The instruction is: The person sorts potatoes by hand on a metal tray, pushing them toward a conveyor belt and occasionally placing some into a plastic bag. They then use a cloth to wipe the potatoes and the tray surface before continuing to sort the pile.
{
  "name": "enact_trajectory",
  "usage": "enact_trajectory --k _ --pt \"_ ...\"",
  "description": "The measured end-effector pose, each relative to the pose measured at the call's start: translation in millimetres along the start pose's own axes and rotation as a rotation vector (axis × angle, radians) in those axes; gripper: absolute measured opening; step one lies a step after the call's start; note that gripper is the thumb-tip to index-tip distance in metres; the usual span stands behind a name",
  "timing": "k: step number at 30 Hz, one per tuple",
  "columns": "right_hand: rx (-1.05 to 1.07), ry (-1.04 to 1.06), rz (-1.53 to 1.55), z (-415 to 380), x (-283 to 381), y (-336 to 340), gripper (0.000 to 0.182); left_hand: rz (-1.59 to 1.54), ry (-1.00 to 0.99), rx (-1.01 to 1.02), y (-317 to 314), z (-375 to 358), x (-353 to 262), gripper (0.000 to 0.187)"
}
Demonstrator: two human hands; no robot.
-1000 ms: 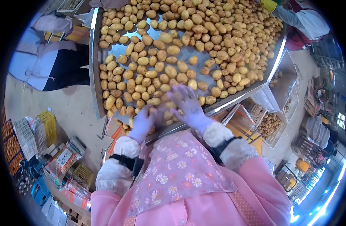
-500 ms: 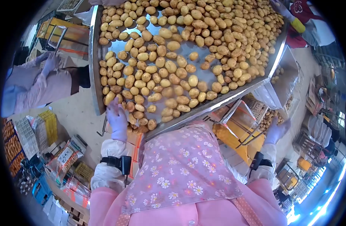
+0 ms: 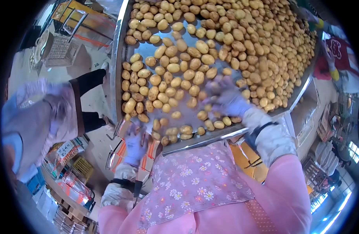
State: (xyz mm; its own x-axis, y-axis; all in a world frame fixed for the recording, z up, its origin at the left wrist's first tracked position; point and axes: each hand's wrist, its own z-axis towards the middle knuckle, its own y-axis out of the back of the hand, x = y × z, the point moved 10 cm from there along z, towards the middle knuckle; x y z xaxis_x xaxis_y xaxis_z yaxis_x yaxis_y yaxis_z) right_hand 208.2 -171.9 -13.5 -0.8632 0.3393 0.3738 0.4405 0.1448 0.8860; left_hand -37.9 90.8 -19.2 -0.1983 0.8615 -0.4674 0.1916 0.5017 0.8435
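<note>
Potatoes [image 3: 173, 67] around the outstretched right hand [image 3: 227, 97]

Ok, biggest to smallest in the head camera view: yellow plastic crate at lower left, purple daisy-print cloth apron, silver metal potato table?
1. Silver metal table
2. Purple daisy-print apron
3. Yellow plastic crate

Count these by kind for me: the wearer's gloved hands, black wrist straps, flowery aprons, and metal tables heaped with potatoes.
Left hand and right hand, gloved: 2
Black wrist straps: 2
Flowery apron: 1
Potato table: 1
Total: 6
</note>
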Motion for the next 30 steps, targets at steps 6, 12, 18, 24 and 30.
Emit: enact_trajectory --k 6,12,18,24,30 --pt "-0.494 -0.628 -0.143 131 -93 60 0.066 -0.167 0.025 -0.537 88 149 25 0.042" --pt "-0.233 -0.086 -0.045 120 54 -1 0.055 0.153 0.115 -0.309 38 205 -21 0.059" --pt "-0.455 -0.583 0.008 -91 -97 -2 0.058 0.004 -0.071 -0.063 -25 69 -68 0.058" --pt "-0.144 -0.612 0.229 -47 19 -40 0.053 -0.147 0.071 -0.272 -33 8 -29 0.047" --pt "-0.447 -0.436 0.492 68 15 6 0.034 -0.201 0.252 -0.311 -26 13 9 0.038"
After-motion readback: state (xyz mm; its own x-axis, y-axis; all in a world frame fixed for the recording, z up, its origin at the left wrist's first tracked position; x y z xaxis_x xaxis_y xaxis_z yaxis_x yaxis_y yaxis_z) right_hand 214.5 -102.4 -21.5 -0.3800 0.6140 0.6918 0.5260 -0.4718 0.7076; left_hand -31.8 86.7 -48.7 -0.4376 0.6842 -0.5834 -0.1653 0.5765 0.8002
